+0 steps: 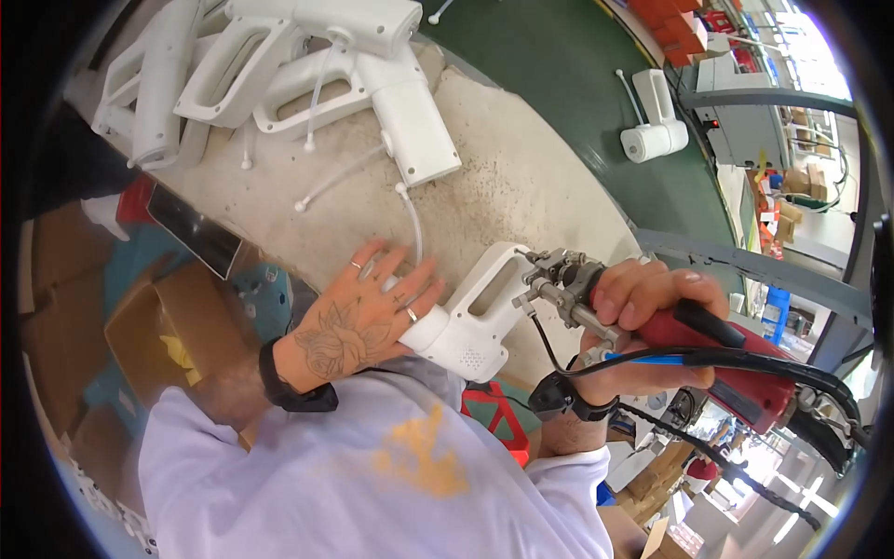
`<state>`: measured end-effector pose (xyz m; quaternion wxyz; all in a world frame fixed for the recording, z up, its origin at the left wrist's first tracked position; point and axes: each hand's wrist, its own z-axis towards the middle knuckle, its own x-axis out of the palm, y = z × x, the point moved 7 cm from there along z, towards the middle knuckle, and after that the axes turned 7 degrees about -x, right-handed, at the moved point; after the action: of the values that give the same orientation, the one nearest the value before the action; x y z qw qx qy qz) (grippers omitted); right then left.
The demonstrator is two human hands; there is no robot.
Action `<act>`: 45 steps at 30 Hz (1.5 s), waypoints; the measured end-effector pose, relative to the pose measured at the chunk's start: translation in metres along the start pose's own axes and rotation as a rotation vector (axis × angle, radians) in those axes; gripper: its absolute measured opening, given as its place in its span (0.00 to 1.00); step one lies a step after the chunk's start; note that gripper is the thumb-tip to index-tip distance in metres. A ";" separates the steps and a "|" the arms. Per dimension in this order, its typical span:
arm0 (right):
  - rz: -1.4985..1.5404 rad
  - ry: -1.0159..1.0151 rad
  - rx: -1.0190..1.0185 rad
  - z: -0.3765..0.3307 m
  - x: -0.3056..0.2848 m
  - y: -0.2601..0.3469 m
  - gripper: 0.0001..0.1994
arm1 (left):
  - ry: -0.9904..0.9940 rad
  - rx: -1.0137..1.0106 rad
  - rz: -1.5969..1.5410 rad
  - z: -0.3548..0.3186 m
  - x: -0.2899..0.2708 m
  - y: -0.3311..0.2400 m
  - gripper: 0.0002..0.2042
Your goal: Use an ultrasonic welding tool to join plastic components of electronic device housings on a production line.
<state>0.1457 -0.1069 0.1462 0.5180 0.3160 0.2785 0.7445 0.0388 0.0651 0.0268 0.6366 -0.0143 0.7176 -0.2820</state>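
Observation:
A white pistol-shaped plastic device (470, 349) with a looped handle lies on the worktable before me. My left hand (358, 321) is laid over its barrel with the fingers spread across it, holding it down; the thumb is hidden. A thin white antenna-like rod (412, 219) sticks out beyond the fingers. In my right hand (643, 317) is a red power screwdriver (712, 359), gripped near its front, with black and blue hoses running off it. Its metal nose (563, 284) reaches the end of the device's handle; whether the tip touches is hard to see.
Several similar white devices (307, 84) are piled at the back left of the worktable (503, 149). Another white device (656, 121) rests on a green surface beyond. An open cardboard box (177, 317) stands at the left. A grey metal rail (745, 270) crosses the right.

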 end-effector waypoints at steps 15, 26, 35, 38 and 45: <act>-0.287 -0.047 0.131 -0.021 -0.013 -0.011 0.27 | 0.002 0.070 0.049 -0.011 0.012 -0.014 0.36; 0.165 0.375 0.026 -0.014 -0.022 0.070 0.35 | -0.006 -0.162 -0.105 0.024 0.039 -0.007 0.37; 0.024 0.130 -0.028 -0.023 0.002 0.045 0.38 | -0.038 -0.034 0.011 0.037 0.030 -0.020 0.38; -0.022 0.111 -0.019 -0.029 -0.001 0.042 0.38 | -0.037 -0.040 0.008 0.035 0.030 -0.025 0.38; -0.077 -0.002 0.130 -0.040 -0.005 0.022 0.35 | -0.023 -0.046 0.012 0.036 0.034 -0.028 0.39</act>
<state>0.1032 -0.1223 0.1356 0.5248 0.3388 0.3379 0.7040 0.0566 0.0149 0.0065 0.6461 -0.0278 0.7166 -0.2613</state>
